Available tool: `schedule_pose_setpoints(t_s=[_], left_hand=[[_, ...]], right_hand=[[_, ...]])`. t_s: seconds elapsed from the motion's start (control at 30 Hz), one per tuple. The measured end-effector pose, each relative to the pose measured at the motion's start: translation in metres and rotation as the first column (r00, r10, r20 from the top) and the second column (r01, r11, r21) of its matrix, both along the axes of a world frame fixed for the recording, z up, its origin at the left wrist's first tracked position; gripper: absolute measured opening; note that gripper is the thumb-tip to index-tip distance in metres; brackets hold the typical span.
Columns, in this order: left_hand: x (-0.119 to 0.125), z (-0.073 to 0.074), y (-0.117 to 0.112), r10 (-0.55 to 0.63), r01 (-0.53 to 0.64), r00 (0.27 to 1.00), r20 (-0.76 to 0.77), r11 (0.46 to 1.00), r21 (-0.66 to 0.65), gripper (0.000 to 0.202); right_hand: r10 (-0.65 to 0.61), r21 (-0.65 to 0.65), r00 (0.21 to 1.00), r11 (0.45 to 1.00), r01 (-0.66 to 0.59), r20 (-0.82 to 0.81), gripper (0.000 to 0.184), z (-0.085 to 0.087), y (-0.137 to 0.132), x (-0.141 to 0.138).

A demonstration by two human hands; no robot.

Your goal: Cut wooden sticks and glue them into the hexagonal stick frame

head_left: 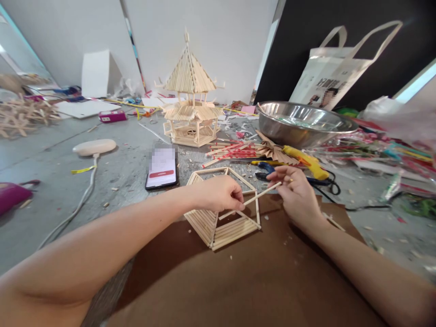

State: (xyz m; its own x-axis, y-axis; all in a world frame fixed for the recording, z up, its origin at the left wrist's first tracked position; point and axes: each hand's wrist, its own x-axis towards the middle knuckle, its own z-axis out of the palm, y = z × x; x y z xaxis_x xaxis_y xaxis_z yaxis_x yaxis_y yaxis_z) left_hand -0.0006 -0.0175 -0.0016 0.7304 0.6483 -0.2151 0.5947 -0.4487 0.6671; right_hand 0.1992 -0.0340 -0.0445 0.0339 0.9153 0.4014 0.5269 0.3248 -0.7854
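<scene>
- Over a brown sheet (211, 290), the left hand (221, 193) pinches a thin, pale wooden stick (264, 193).
- At the stick's far end sit the bent fingers of the right hand (298, 195); whether they grip it, I cannot tell.
- Beneath the hands lies a partly slatted, many-sided frame of pale wooden sticks (235, 234), overlapping the sheet.
- Beyond the left forearm, a dark-edged phone (161, 179).
- Past the right hand, a yellow glue gun (308, 163).
- Farther back, a tiered wooden-stick pavilion (190, 113) and a round steel basin (296, 131).
</scene>
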Motion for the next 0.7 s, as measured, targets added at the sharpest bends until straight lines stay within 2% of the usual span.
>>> schedule_pose_setpoints(t_s=[0.03, 0.1, 0.17, 0.27, 0.4, 0.5, 0.7], left_hand=[[0.001, 0.000, 0.000, -0.012, 0.012, 1.000, -0.004, 0.999, 0.031, 0.019], [0.002, 0.000, -0.001, -0.025, 0.026, 1.000, -0.014, 0.998, 0.065, 0.019], [0.002, 0.001, -0.001, -0.036, 0.039, 0.999, -0.032, 0.997, 0.073, 0.020], [0.002, -0.001, -0.002, -0.072, 0.075, 0.996, -0.055, 0.996, 0.040, 0.022], [0.003, -0.004, -0.002, -0.092, 0.096, 0.993, -0.080, 0.994, 0.044, 0.022], [0.004, -0.005, -0.003, -0.094, 0.102, 0.992, -0.086, 0.991, 0.084, 0.021], [0.005, -0.008, -0.004, -0.119, 0.128, 0.989, -0.089, 0.987, 0.101, 0.021]], right_hand=[[0.004, 0.013, 0.998, 1.000, -0.003, -0.063, 0.032, 0.001, 0.000, 0.000], [0.031, 0.027, 0.999, 0.999, -0.030, -0.042, 0.026, 0.003, -0.002, 0.000], [0.080, 0.058, 0.990, 0.995, -0.087, 0.113, 0.017, 0.006, -0.005, 0.000], [0.178, 0.133, 0.922, 0.963, -0.235, 0.343, 0.012, 0.009, -0.011, -0.002], [0.213, 0.173, 0.836, 0.924, -0.341, 0.506, 0.012, 0.007, -0.014, -0.004], [0.198, 0.191, 0.798, 0.912, -0.362, 0.569, 0.011, 0.007, -0.015, -0.006], [0.204, 0.188, 0.774, 0.904, -0.383, 0.599, 0.010, 0.008, -0.016, -0.008]])
